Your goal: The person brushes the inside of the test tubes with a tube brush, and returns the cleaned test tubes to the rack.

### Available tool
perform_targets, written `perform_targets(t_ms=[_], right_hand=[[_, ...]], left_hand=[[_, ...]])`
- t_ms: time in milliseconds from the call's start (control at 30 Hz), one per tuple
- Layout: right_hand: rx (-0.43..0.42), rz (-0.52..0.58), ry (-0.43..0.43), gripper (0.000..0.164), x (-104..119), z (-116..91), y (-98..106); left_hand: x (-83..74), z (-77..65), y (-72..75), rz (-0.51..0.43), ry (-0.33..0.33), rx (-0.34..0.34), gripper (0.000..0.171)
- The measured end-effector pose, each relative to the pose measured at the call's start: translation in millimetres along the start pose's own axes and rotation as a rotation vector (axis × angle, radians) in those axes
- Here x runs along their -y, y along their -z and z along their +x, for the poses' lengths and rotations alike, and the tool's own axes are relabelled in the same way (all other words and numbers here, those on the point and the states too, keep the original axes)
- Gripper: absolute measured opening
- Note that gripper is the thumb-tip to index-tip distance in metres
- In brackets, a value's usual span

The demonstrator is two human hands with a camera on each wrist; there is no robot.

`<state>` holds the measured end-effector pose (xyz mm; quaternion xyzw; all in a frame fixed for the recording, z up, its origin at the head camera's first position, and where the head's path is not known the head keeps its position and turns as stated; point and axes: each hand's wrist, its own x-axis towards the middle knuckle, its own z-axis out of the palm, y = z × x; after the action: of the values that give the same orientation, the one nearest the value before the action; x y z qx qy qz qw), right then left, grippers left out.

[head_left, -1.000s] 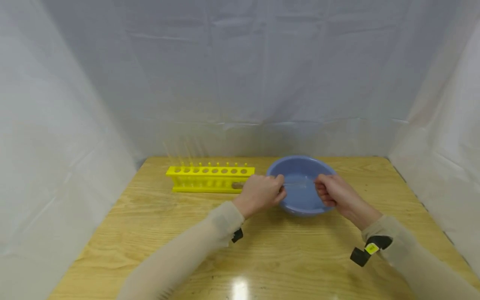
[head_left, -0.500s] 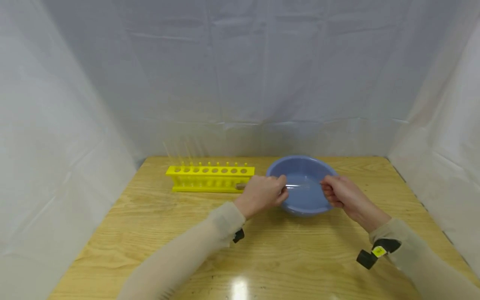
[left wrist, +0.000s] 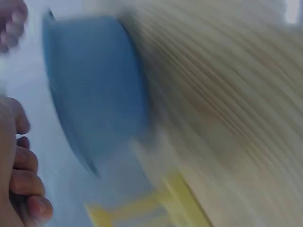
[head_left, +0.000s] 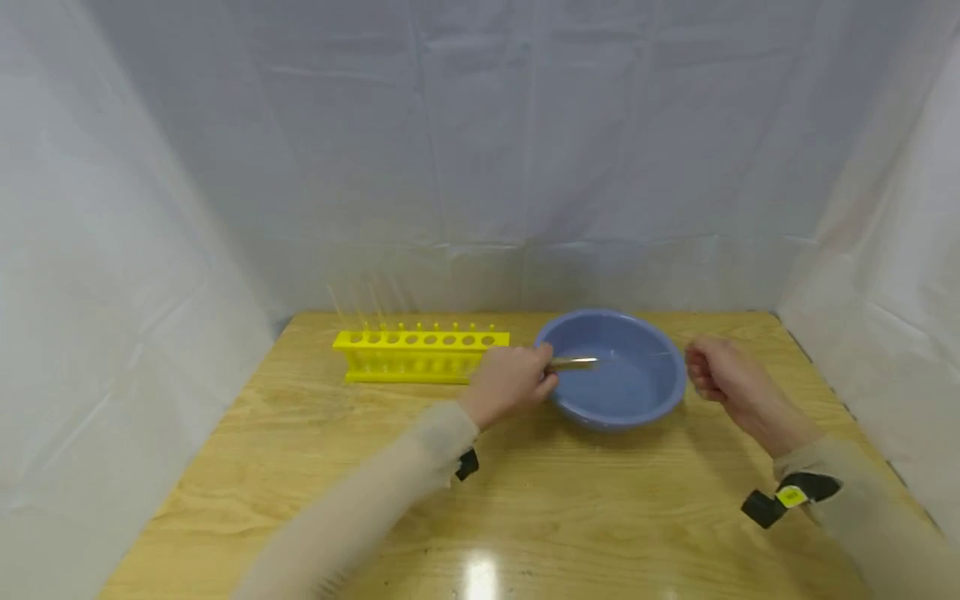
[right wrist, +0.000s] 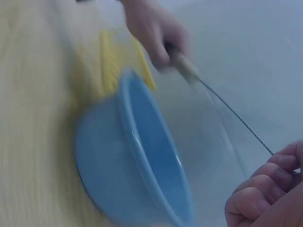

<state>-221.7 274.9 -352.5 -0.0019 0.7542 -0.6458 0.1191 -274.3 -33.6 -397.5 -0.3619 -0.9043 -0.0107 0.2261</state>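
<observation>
My left hand [head_left: 510,382] grips a clear glass test tube [head_left: 588,361] held level over the left rim of the blue basin [head_left: 615,421]. Inside or at the mouth of the tube is the brown bristle head of a test tube brush [right wrist: 185,67]; blur hides exactly how deep it sits. From it a thin twisted wire handle [right wrist: 236,116] runs across above the basin to my right hand [head_left: 738,387], whose curled fingers pinch its end just beyond the right rim. In the left wrist view only the curled left fingers [left wrist: 28,179] show, not the tube.
A yellow test tube rack [head_left: 420,379] stands left of the basin, with several clear tubes [head_left: 375,308] on its left side. The wooden table [head_left: 570,517] ends at white sheeting [head_left: 480,167] behind and on both sides.
My right hand has moved right, drawing the wire handle along. The bristle head has shifted from left of my left hand to its right. My left hand has moved slightly left.
</observation>
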Motion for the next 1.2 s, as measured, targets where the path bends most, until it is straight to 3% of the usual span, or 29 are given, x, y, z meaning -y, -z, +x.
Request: perform_targets(t_ms=[100, 200, 367, 567, 800, 1067, 1200], right_hand=[[-0.016, -0.013, 0.026, 0.042, -2, -6, 26], [-0.003, -0.036, 0.033, 0.042, -2, -9, 41], [-0.028, -0.033, 0.038, 0.043, -1, -12, 47], [-0.053, -0.104, 0.065, 0.045, 0, -20, 51], [-0.053, -0.087, 0.121, 0.045, -3, -22, 45], [-0.022, -0.022, 0.196, 0.042, -5, -18, 31], [0.02, -0.016, 0.212, 0.04, -8, -15, 18]], left_hand=[[14.2, -7.8, -2.3, 0.014, 0.047, 0.007, 0.018], [21.0, -9.6, -2.7, 0.005, 0.025, -0.026, 0.017], [19.9, -8.9, -2.3, 0.007, 0.006, -0.045, 0.02], [15.3, -7.7, 0.3, 0.016, -0.011, -0.046, 0.021], [14.9, -7.7, 1.8, 0.03, -0.037, -0.077, 0.021], [13.7, -8.3, 2.7, 0.046, 0.009, -0.026, 0.021], [6.0, -5.3, 5.4, 0.06, -0.014, -0.006, 0.025]])
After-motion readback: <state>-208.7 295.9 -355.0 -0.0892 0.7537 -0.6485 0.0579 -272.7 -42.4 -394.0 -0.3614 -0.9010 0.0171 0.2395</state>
